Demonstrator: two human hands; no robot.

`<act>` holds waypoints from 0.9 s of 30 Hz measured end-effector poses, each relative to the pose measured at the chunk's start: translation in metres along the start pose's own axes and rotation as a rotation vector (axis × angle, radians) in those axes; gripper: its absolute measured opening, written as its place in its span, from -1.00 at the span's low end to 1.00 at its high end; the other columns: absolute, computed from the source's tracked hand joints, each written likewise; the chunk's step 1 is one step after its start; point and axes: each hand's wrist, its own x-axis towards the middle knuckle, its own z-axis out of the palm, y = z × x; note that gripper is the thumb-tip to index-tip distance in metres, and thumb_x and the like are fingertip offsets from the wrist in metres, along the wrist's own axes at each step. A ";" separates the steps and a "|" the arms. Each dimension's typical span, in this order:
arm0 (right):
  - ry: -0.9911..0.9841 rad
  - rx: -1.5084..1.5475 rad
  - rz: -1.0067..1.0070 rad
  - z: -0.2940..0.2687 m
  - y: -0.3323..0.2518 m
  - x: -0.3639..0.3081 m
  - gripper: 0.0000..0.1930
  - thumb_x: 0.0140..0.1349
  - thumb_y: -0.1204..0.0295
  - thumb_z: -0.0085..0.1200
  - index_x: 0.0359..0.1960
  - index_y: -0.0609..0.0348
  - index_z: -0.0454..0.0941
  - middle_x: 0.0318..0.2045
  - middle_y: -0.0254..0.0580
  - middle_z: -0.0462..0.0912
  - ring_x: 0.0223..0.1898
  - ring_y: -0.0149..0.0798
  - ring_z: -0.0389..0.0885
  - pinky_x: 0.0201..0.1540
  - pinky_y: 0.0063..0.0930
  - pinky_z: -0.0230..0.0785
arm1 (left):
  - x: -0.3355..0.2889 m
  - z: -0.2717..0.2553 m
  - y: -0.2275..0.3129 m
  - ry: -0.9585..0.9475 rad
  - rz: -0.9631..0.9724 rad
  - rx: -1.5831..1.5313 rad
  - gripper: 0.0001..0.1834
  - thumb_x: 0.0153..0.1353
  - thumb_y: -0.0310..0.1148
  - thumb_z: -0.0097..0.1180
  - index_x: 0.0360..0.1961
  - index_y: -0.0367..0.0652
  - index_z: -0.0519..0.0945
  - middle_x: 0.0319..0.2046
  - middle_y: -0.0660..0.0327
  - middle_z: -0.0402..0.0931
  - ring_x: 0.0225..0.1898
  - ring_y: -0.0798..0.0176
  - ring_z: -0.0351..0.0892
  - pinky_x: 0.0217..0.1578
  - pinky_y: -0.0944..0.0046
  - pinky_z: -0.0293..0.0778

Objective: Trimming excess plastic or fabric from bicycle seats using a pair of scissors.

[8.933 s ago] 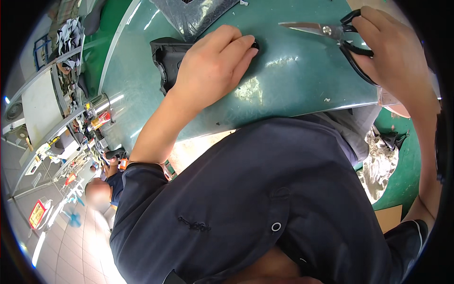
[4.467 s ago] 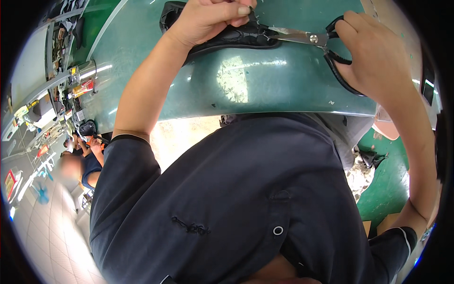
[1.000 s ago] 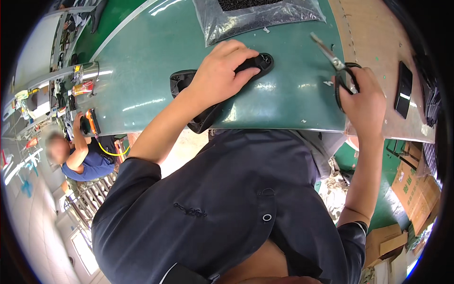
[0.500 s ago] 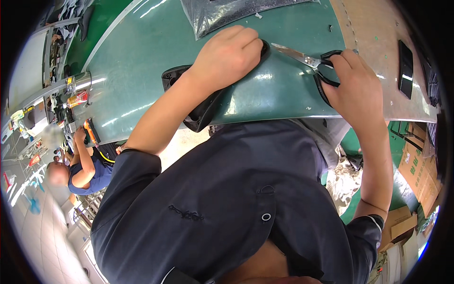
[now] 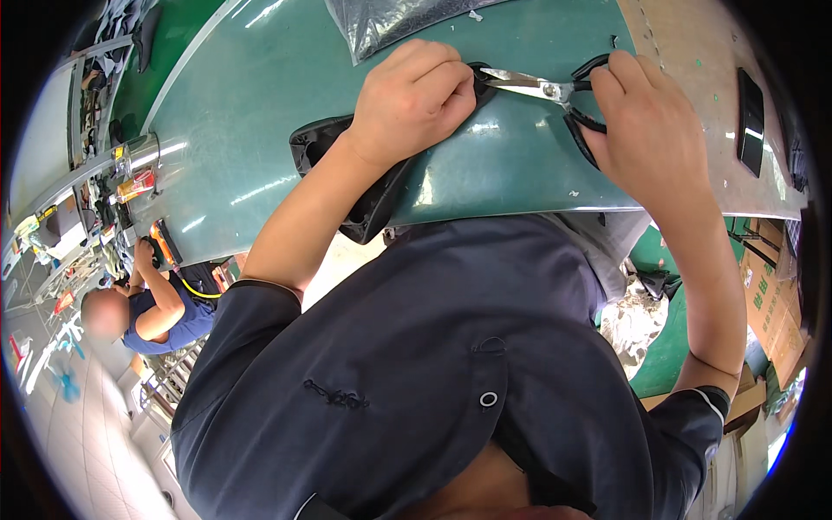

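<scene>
My left hand (image 5: 416, 100) is closed on a piece of black fabric (image 5: 373, 204), which trails under my left forearm to the table's near edge. A dark end of that fabric sticks out past my fingertips. Scissors (image 5: 548, 89) with black handles are gripped in my right hand (image 5: 650, 126), their blades slightly parted and pointing left. The blade tips reach the dark fabric end beside my left fingers; whether they touch it I cannot tell. What lies inside my left fist is hidden.
A clear plastic bag (image 5: 394, 22) with dark contents lies at the far edge of the green table (image 5: 251, 156). To the right, a black phone (image 5: 750, 121) rests on a brown surface. Small scraps dot the top. At far left a co-worker (image 5: 169, 308) sits near an orange tool (image 5: 165, 243).
The scissors moved left and slightly away from me, bringing their tips up to the fabric at my left hand. The blades have parted a little. My left hand shifted slightly left.
</scene>
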 end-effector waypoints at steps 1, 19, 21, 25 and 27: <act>-0.003 0.001 -0.003 -0.002 -0.002 0.003 -0.62 -0.04 0.38 0.45 -0.25 0.20 0.51 -0.24 -0.16 0.49 -0.13 -0.04 0.58 -0.11 -0.15 0.50 | 0.000 0.000 0.000 0.002 -0.004 0.000 -0.85 -0.04 -0.56 0.36 -0.41 -0.16 0.66 -0.36 0.27 0.60 -0.38 0.18 0.58 -0.36 0.24 0.58; -0.016 -0.058 -0.254 0.000 0.024 0.013 -0.70 0.09 0.33 0.41 -0.38 0.13 0.47 -0.39 -0.22 0.47 -0.33 -0.10 0.59 -0.33 -0.18 0.45 | -0.001 0.004 -0.001 0.049 -0.002 -0.039 -0.85 -0.09 -0.60 0.35 -0.47 -0.17 0.63 -0.40 0.26 0.55 -0.41 0.16 0.54 -0.39 0.24 0.54; -0.029 -0.047 -0.247 -0.006 0.023 0.009 -0.73 0.08 0.33 0.41 -0.33 0.11 0.55 -0.35 -0.26 0.55 -0.25 -0.14 0.66 -0.22 -0.20 0.54 | -0.001 0.003 0.000 0.043 -0.008 -0.039 -0.84 -0.08 -0.60 0.35 -0.46 -0.17 0.64 -0.41 0.25 0.55 -0.41 0.15 0.54 -0.39 0.23 0.54; 0.017 -0.104 -0.146 -0.014 0.031 -0.003 -0.71 0.07 0.29 0.42 -0.34 0.11 0.54 -0.35 -0.24 0.56 -0.25 -0.12 0.67 -0.26 -0.18 0.53 | 0.000 -0.003 0.000 -0.016 -0.054 -0.093 -0.78 -0.05 -0.59 0.40 -0.32 -0.20 0.69 -0.32 0.19 0.64 -0.34 0.12 0.63 -0.31 0.22 0.57; 0.129 -0.125 -0.011 -0.016 0.037 -0.010 -0.67 0.05 0.26 0.45 -0.32 0.11 0.54 -0.35 -0.22 0.57 -0.26 -0.09 0.67 -0.29 -0.16 0.51 | 0.006 -0.005 0.004 -0.035 -0.060 -0.100 -0.77 -0.01 -0.55 0.43 -0.28 -0.20 0.70 -0.29 0.19 0.63 -0.30 0.11 0.63 -0.29 0.21 0.58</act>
